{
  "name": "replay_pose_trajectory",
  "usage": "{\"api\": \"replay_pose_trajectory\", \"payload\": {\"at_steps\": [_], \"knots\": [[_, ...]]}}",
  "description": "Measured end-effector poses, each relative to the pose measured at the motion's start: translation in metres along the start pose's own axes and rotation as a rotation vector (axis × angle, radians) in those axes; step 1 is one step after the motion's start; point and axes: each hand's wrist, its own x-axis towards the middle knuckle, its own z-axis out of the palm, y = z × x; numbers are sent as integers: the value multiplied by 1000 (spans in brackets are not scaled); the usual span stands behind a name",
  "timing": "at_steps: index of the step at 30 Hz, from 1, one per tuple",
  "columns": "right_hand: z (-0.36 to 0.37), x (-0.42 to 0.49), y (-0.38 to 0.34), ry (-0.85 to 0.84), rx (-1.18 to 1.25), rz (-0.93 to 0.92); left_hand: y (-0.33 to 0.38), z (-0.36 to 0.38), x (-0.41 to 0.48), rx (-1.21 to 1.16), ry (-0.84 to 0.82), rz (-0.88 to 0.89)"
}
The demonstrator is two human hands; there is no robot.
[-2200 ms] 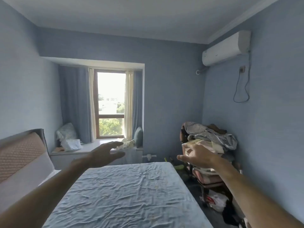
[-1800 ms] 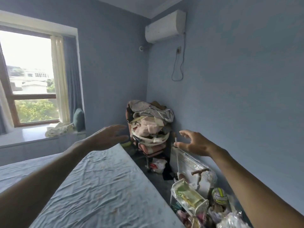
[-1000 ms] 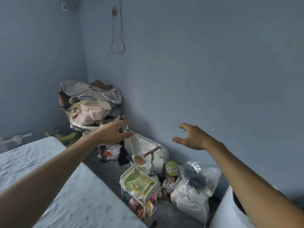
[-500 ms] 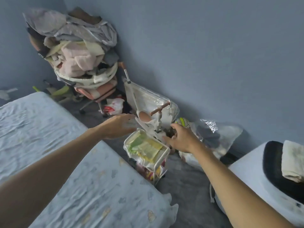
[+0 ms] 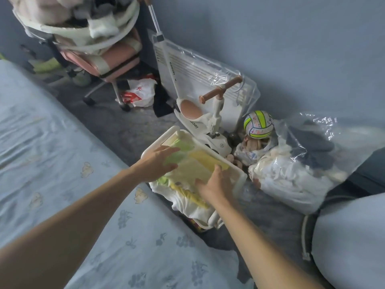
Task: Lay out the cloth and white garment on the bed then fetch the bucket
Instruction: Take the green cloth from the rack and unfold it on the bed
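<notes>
In the top tray of the white cart (image 5: pixel 160 137) lies the yellow-green cloth (image 5: pixel 200 170), folded, w/ white fabric (image 5: pixel 187 205) (prob. the white garment, can't be sure) spilling over the cart's near edge. Step in hand: pick-up of the cloth, i.e. the very start. Nothing is laid out on the bed (image 5: pixel 62 163), which runs just left of the cart. Next move, as I judge it: curl fingers under the fold, lift both ends together so it doesn't fall open, then swing it over to the bed. Pose: the left hand (image 5: pixel 155 163) lies flat on the cloth's green end, fingers straight, no grip. The right hand (image 5: pixel 215 184) rests on the yellow end, fingers spread & loose, thumb out, gripping nothing either. Both forearms reach fwd & down to the cart, palms down. Behind the cart: toddler ride-on (image 5: pixel 210 119), bagged heater (image 5: pixel 198 80), ball (image 5: pixel 258 124). Right of the cart: clear bags of clothes (image 5: pixel 291 176). A pale rounded thing (image 5: pixel 350 236) past them may be the bucket, can't tell.
</notes>
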Motion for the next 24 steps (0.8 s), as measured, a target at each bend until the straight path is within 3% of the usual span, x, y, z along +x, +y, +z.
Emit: {"api": "replay_pose_trajectory", "payload": {"at_steps": [6,11,15,20,24], "knots": [[27,34,4,51,-55,116,-28,27,20,29,183,10],[30,29,5,197,-81,-20,-23,28,9,49,308,47],[28,29,5,203,50,-83,-19,34,4,32,404,46],[19,38,5,74,108,158,-13,33,16,-240,316,-244],[15,39,2,-7,172,263,-11,28,25,-230,224,-309]]}}
